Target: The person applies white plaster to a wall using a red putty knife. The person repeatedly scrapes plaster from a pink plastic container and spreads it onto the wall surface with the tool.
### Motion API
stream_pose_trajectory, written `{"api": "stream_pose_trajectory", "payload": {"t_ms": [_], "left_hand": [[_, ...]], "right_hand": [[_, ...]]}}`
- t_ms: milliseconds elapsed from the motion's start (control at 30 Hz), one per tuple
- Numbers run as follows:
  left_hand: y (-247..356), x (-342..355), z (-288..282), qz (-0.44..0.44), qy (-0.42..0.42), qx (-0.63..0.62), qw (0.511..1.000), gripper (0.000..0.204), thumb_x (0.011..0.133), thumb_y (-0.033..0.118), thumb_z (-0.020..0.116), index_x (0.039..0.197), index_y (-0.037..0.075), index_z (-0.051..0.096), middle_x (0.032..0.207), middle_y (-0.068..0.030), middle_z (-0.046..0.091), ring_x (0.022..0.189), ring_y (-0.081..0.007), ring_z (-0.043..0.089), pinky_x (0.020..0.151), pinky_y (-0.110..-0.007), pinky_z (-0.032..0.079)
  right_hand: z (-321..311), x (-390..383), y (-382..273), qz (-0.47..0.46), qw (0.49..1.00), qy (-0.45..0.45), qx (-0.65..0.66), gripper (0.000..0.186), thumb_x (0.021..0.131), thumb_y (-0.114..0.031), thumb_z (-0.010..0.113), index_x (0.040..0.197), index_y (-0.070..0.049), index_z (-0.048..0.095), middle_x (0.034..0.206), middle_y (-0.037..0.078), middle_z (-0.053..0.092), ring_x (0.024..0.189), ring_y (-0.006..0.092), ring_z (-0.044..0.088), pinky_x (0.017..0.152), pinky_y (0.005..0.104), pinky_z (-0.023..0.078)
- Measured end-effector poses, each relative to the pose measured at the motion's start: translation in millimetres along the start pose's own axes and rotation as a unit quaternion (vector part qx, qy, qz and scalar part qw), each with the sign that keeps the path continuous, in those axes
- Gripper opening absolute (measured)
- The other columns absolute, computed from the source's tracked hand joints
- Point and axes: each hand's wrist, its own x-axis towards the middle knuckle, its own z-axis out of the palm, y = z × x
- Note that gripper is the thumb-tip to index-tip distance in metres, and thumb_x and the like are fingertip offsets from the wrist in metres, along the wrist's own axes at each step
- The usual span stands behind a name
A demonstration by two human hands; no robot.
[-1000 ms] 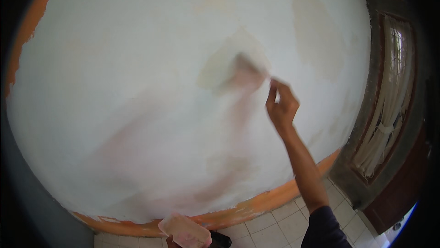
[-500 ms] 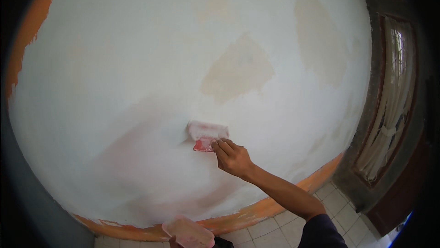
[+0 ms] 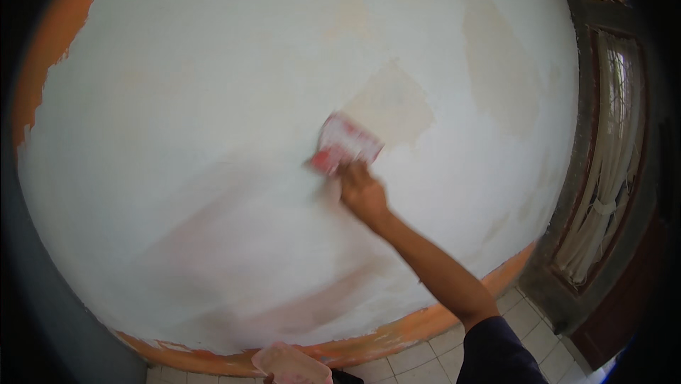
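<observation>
Red-and-white flat plastic scraper [image 3: 345, 144], blurred, pressed flat on white-skimmed wall [image 3: 213, 135], centre frame, at 7 o'clock of bare beige patch [image 3: 394, 107]. Right hand [image 3: 363, 192] pinching its lower edge. Step: skimming. Left hand unseen; pink slab [image 3: 291, 364] at 6 o'clock.

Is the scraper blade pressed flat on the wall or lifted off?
On the wall: the scraper in the right hand lies against the white wall.

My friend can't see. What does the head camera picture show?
A person's right hand presses a red-and-white scraper against a big white wall, just below a beige patch. An orange strip runs along the wall's bottom, above pale floor tiles.
</observation>
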Motion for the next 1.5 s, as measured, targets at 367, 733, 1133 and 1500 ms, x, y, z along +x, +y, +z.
{"api": "stream_pose_trajectory", "payload": {"t_ms": [367, 733, 1133, 1500], "left_hand": [[27, -27, -24, 0.024, 0.020, -0.006, 1.000, 0.066, 0.086, 0.046, 0.049, 0.136, 0.004, 0.041, 0.128, -0.0156, 0.054, 0.115, -0.0344, 0.054, 0.098, -0.052, 0.044], [40, 11, -6, 0.014, 0.001, -0.004, 1.000, 0.065, 0.086, 0.046, 0.048, 0.136, 0.004, 0.040, 0.127, -0.0156, 0.054, 0.115, -0.0342, 0.054, 0.098, -0.051, 0.044], [-33, 5, 10, 0.016, 0.005, 0.010, 1.000, 0.065, 0.086, 0.045, 0.048, 0.136, 0.004, 0.040, 0.127, -0.0157, 0.054, 0.115, -0.0340, 0.054, 0.098, -0.051, 0.044], [-57, -31, -13, 0.068, 0.036, 0.010, 0.997, 0.064, 0.087, 0.044, 0.048, 0.136, 0.004, 0.040, 0.127, -0.0157, 0.053, 0.115, -0.0339, 0.054, 0.098, -0.051, 0.044]], "right_hand": [[-97, 62, 31, 0.065, 0.984, 0.162, -0.040, 0.012, 0.078, 0.003, 0.062, 0.089, 0.000, 0.067, 0.082, 0.013, 0.066, 0.069, 0.0280, 0.064, 0.060, 0.0349, 0.052], [-11, -21, -48, -0.124, 0.986, -0.015, 0.110, 0.015, 0.069, 0.003, 0.063, 0.082, -0.003, 0.064, 0.093, 0.010, 0.065, 0.088, 0.0249, 0.066, 0.058, 0.0318, 0.057], [-78, -29, 181, 0.035, 0.990, 0.095, -0.093, 0.009, 0.076, 0.002, 0.063, 0.084, -0.002, 0.063, 0.080, 0.012, 0.064, 0.068, 0.0270, 0.061, 0.055, 0.0353, 0.050], [-105, -146, 35, 0.046, 0.993, -0.078, 0.072, 0.020, 0.068, 0.005, 0.065, 0.087, -0.003, 0.065, 0.087, 0.008, 0.067, 0.072, 0.0229, 0.066, 0.055, 0.0312, 0.054]]}}
